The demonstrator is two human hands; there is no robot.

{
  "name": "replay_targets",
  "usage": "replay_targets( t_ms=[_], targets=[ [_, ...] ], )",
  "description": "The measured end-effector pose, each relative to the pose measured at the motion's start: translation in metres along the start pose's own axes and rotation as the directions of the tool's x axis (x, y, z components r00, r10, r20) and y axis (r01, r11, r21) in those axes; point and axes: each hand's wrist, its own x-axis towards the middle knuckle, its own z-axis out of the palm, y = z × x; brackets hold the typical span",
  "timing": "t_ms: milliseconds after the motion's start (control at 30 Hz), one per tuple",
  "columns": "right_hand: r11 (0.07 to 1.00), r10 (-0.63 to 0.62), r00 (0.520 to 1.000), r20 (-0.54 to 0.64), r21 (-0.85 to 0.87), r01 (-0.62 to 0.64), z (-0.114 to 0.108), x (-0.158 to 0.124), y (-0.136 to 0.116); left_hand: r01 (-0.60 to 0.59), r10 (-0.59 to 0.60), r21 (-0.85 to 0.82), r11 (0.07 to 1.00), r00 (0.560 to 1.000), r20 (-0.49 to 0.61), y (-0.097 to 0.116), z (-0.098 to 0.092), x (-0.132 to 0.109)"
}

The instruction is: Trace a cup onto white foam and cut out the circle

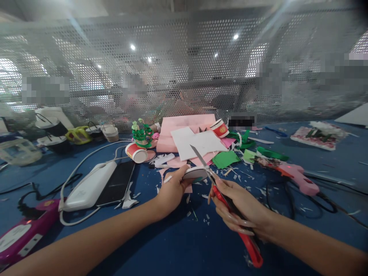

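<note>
Left hand (171, 193), right hand (240, 209), both clenched.

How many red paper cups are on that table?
2. One red paper cup lies on its side near the white power bank; the other sits tilted by the pink paper farther back. Clutter may hide others.

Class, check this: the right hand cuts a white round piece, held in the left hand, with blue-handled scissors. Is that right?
Not quite: in the head view the scissors have red handles, not blue. The right hand does cut the white round piece held in the left hand.
</note>
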Motion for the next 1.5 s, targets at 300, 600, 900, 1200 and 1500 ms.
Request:
replay_targets(
  t_ms=[300, 600, 900, 1200, 1500],
  targets=[
    [0.999, 0.038, 0.999, 0.011, -0.019, -0.038, 0.009, -0.005, 0.007, 0.111, -0.119, -0.364, 0.925, 0.993, 0.0, -0.014, 0.006, 0.006],
    [0.999, -0.04, 0.991, -0.13, -0.018, 0.038, 0.01, -0.001, 0.002, 0.108, -0.115, -0.271, 0.957, 0.993, -0.01, -0.015, 0.004, 0.005],
    [1.0, -0.012, 0.992, -0.123, -0.011, 0.011, 0.008, -0.001, 0.002, 0.093, -0.099, -0.279, 0.956, 0.995, -0.008, -0.015, 0.004, 0.005],
    [0.999, 0.006, 0.997, -0.073, -0.031, -0.008, 0.008, -0.005, 0.0, 0.081, -0.082, -0.111, 0.991, 0.997, -0.008, -0.006, 0.001, 0.002],
    [0.999, -0.039, 0.996, -0.085, -0.034, 0.036, 0.008, -0.004, 0.002, 0.038, -0.038, -0.002, 0.999, 0.999, -0.011, -0.002, 0.003, -0.001]
  ],
)
